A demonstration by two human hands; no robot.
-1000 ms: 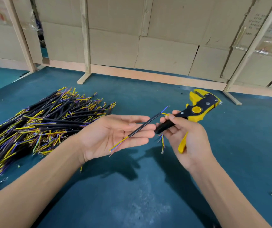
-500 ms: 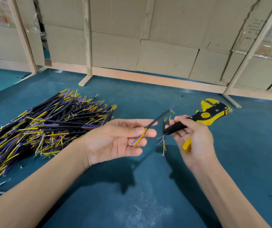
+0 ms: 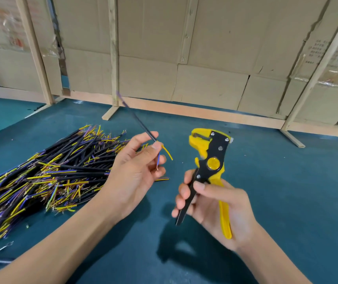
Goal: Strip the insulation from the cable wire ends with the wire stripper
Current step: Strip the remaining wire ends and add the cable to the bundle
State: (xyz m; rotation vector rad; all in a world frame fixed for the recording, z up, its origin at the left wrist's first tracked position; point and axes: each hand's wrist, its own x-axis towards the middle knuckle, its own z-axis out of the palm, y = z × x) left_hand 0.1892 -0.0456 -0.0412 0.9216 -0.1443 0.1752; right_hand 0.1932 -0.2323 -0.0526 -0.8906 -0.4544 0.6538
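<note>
I see the teal tabletop (image 3: 286, 181) carrying a cable pile (image 3: 41, 177). Right of the pile, my right hand (image 3: 221, 210) grips the upright wire stripper (image 3: 211, 160); between them, my left hand (image 3: 135, 171) pinches one cable (image 3: 143, 128).

Both forearms reach forward from the lower edge of the view, bare to the wrist. The left hand (image 3: 135, 173) is raised with its palm turned inward, thumb and forefinger pinched together at the top, the remaining fingers loosely curled below. The right hand (image 3: 215, 210) sits lower, fingers wrapped in a closed grip, thumb laid across the front; its little finger seems tucked underneath.
</note>
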